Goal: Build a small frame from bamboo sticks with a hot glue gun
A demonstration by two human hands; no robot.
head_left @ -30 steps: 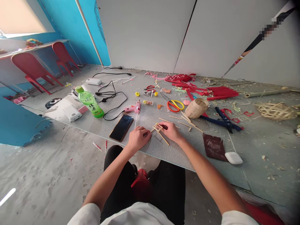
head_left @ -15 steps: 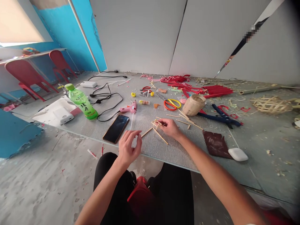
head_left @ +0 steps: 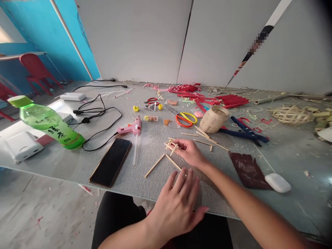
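Note:
My right hand [head_left: 190, 153] grips a small frame of joined wooden sticks [head_left: 172, 146] just above the table. Its fingertips close on the frame's right side. Below the frame, two thin wooden sticks [head_left: 155, 165] lie in an upside-down V. My left hand [head_left: 178, 204] is over the table's front edge, palm down, fingers stretched and thumb out to the right. Its fingertips cover the lower end of the right-hand stick; whether they touch it I cannot tell. More loose wooden sticks [head_left: 207, 136] lie beyond my right hand.
To the left are a phone [head_left: 111, 162], a pink glue gun [head_left: 132, 128] with its cord, and a green bottle [head_left: 52, 122]. Beyond my hands lie scissors [head_left: 185, 119] beside a jar [head_left: 214, 119]. Blue-handled pliers [head_left: 243, 130], a brown sheet [head_left: 247, 169] and a white case [head_left: 278, 182] are on the right.
My left hand has swung right, from beside the phone to the lower end of the V's right stick. My right hand still holds the stick frame. The view has shifted closer to the table.

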